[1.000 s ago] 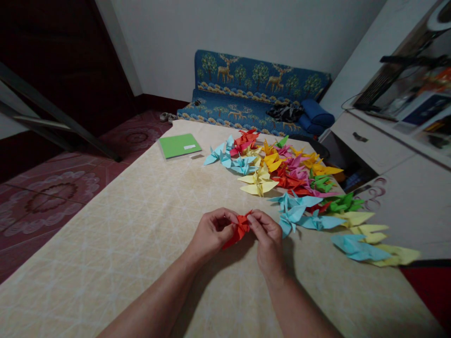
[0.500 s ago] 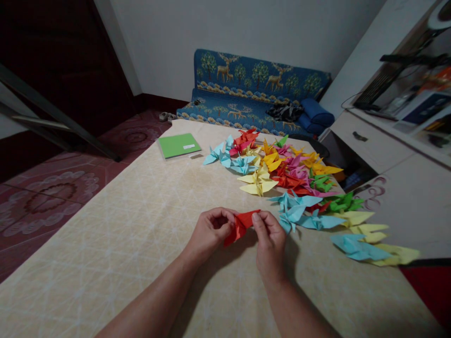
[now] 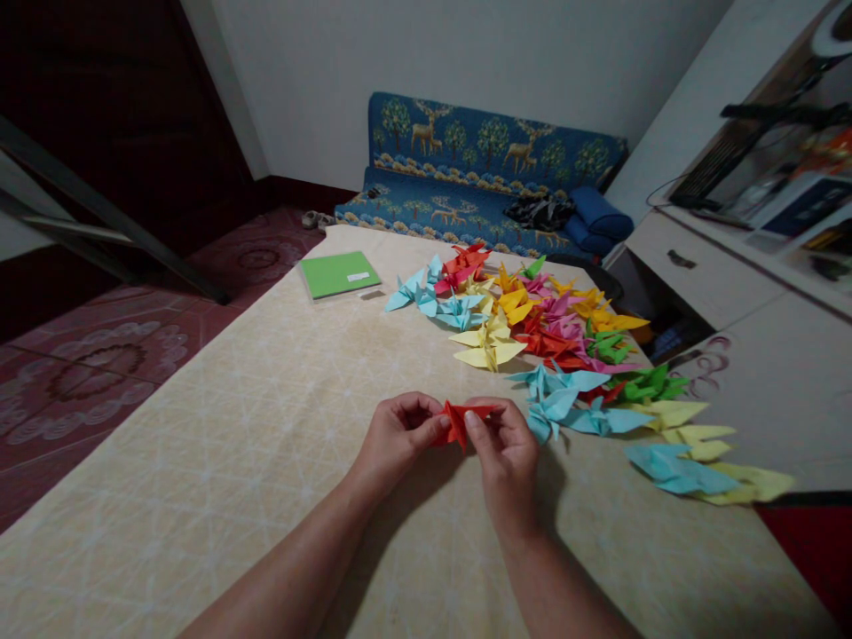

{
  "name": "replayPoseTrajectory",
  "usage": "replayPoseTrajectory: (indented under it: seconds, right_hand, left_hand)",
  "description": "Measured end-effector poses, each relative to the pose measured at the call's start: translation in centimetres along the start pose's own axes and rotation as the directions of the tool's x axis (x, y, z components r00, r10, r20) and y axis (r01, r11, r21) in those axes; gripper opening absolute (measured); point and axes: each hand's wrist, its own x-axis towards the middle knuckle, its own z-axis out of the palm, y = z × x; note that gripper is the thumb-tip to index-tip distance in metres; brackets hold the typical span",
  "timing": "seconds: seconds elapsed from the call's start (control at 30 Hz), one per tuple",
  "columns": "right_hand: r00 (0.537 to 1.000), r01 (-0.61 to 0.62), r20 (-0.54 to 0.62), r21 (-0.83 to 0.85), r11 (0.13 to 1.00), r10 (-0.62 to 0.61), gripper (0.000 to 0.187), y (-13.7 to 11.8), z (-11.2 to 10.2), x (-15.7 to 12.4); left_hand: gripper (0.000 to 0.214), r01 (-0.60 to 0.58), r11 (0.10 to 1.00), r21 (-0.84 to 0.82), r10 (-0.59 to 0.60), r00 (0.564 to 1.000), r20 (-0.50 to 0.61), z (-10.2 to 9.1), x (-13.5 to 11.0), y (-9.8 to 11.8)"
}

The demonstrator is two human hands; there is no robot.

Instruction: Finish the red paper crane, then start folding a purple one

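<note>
We hold a small red folded paper low over the counter, near the middle of its front half, pinched from both sides. Our left hand closes thumb and forefinger on the paper's left end. Our right hand closes its fingers on the right end, so both hands grip the same piece and nearly meet across it. We cannot tell whether the paper touches the counter or hangs a little above it. Closest to us are the light blue cranes, which lie just beside the right hand on its outer side. Straight beyond the hands sits a yellow crane at the near edge of the heap of paper cranes. That heap, in red, orange, pink, green, blue and yellow, covers the far middle of the counter and runs along its right side. It ends in a pale blue crane close to the right edge, so the right side of the counter is crowded. A green booklet lies flat at the far left, well apart from the hands. Past the far end stands a blue patterned sofa. A white cabinet with a drawer flanks the right side, and a red patterned floor shows on the left.
</note>
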Motion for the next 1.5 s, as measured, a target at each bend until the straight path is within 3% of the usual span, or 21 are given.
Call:
replayPoseTrajectory:
  seconds: [0.13,0.4,0.6,0.83,1.07,1.3,1.5]
  right_hand:
    - [0.999,0.047,0.027,-0.009,0.999,-0.047,0.013,0.1,0.0,0.1]
    - [0.976,-0.214,0.006,0.182,0.96,0.216,0.024,1.0,-0.2,0.6]
    - [0.966,-0.257,0.051,0.198,0.946,0.252,0.027,1.0,-0.1,0.7]
    - [0.922,-0.386,0.123,0.248,0.889,0.366,0.033,0.8,0.2,0.6]
    - [0.905,-0.409,0.24,0.264,0.874,0.351,0.026,0.3,0.4,0.6]
    - [0.899,-0.422,0.268,0.314,0.85,0.347,0.027,0.6,0.2,0.7]
    - [0.884,-0.467,0.268,0.463,0.753,0.384,0.024,0.9,0.6,0.8]
  left_hand:
    - [0.026,-0.035,0.998,0.057,0.035,0.999,0.009,-0.1,0.0,-0.2]
    - [0.024,-0.019,0.999,0.037,0.018,0.999,0.029,0.0,-0.2,0.2]
    - [0.024,-0.014,1.0,-0.027,0.016,0.995,0.097,-0.1,-0.3,0.4]
    - [0.028,0.044,0.992,-0.116,-0.028,0.991,0.133,-0.6,-0.1,0.1]
    - [0.022,0.066,0.976,-0.208,-0.024,0.98,0.195,-0.7,-0.1,-0.4]
    - [0.023,0.077,0.975,-0.207,-0.044,0.986,0.159,-0.7,0.0,-0.4]
    - [0.023,0.084,0.967,-0.241,-0.046,0.987,0.157,-0.6,0.0,-0.4]
